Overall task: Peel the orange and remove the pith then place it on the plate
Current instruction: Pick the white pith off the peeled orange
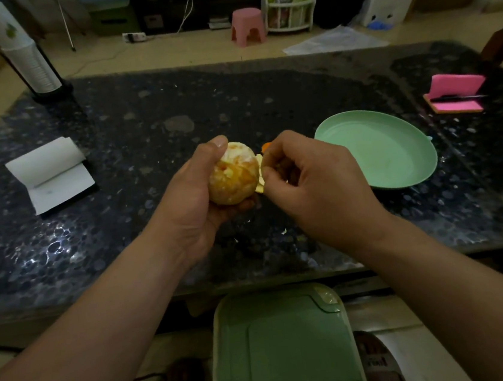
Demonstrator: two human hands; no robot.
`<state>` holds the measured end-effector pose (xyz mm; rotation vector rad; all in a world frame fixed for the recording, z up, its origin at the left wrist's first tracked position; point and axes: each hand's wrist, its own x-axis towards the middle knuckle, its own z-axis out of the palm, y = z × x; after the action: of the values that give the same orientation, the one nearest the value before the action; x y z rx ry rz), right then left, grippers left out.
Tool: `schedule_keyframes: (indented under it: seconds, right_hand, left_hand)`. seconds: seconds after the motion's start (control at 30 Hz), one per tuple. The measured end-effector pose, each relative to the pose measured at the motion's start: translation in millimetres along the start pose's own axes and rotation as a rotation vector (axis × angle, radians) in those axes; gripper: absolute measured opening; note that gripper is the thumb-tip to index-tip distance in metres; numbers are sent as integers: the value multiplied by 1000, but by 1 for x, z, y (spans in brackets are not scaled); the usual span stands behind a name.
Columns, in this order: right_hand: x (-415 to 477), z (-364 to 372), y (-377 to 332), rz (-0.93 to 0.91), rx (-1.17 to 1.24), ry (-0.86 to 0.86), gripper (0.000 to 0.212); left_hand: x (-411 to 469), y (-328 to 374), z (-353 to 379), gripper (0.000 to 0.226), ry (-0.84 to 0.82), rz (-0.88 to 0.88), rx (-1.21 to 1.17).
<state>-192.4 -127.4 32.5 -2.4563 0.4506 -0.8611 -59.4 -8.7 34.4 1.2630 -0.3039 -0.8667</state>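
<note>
Far left on the tabletop (141, 115): one open notepad (51, 174), not part of the job. Then my left hand (192, 203), fingers and thumb curled round the one orange (233, 173), holding it up above the tabletop at centre, not resting on it. The orange looks mostly bare, pale pith patchy over the flesh on the side I see; the far side is hidden, can't tell. Just right of it, touching it, is one flap of peel (260, 173), pale inside facing me with an orange tip behind. My right hand (315, 183) pinches that flap between thumb and curled fingers. Step in hand, I judge: pulling off what may be the last of the peel, with pith removal not finished. Next move calls for tearing this flap free while the left hand keeps a firm hold, then picking off the white bits. One small pale scrap (283, 231) lies on the tabletop below my hands. Further right: one green plate (377, 149), nothing on it, near my right hand; the orange goes there last. Far right: one pink folded item (455, 93), unclear what. Count: two hands, one orange, one plate.
</note>
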Motion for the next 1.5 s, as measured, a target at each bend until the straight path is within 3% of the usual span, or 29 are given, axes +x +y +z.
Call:
schedule_keyframes:
  seconds: [0.4,0.6,1.1,1.3,1.5]
  right_hand:
    - [-1,2,-8,218,78,-66,13]
    - [-3,0,-8,223,69,-90,12]
    - [-4,6,-6,207,89,2,15]
    - [-5,-1,-8,219,180,-66,8]
    - [-5,-3,-8,242,219,-103,9]
  left_hand:
    - [5,-6,-5,56,46,97,91]
    - [5,-9,-5,46,33,183,210]
    - [3,-8,-2,52,25,177,201]
    - [4,-5,-2,60,40,131,94]
    - [3,-7,-4,55,43,167,168]
